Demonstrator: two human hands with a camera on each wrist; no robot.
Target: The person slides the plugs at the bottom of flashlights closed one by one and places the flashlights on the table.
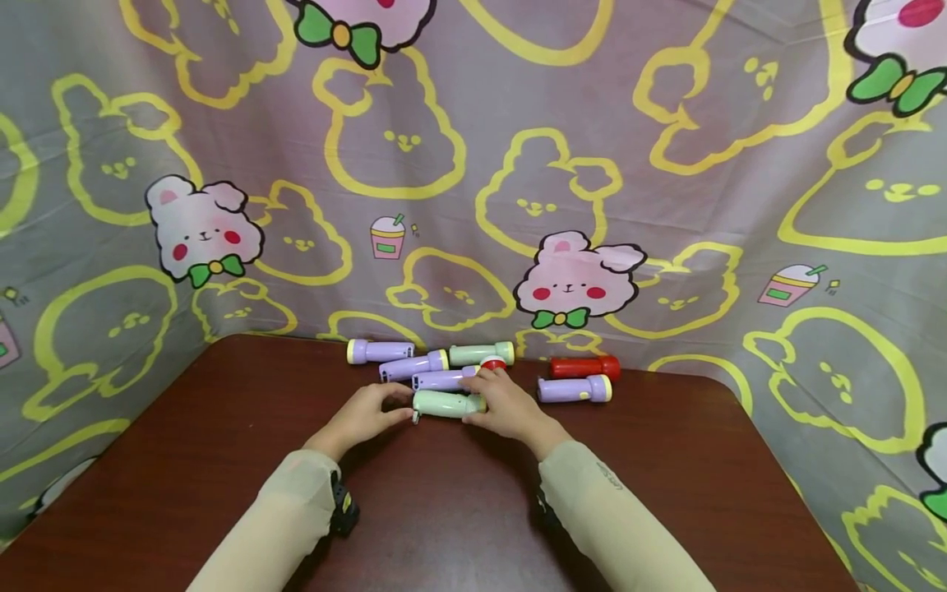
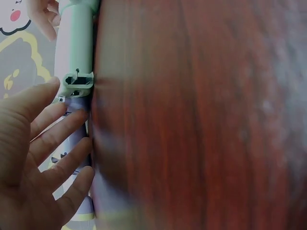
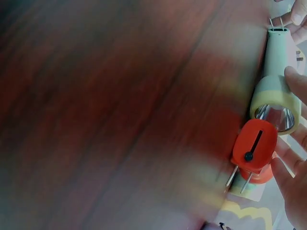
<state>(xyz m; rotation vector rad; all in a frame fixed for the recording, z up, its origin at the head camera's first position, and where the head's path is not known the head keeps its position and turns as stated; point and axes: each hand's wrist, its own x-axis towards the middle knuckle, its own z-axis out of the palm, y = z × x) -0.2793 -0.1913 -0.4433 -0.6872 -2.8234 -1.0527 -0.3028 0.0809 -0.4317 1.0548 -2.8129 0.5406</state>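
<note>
A pale green flashlight lies across the front of a cluster, its yellow-rimmed head to the right. In the right wrist view its two metal prongs stick out at the tail. My right hand holds the head end, thumb on the near side and fingers on the far side. By the tail is my left hand, fingers spread, holding nothing. Close to my right fingers sits a red flashlight with two prongs out. Purple flashlights lie just behind the green one, partly covered by my right fingers.
Behind are more purple flashlights and another green flashlight. To the right, a red flashlight and a purple flashlight lie side by side. A patterned cloth hangs along the back of the brown table.
</note>
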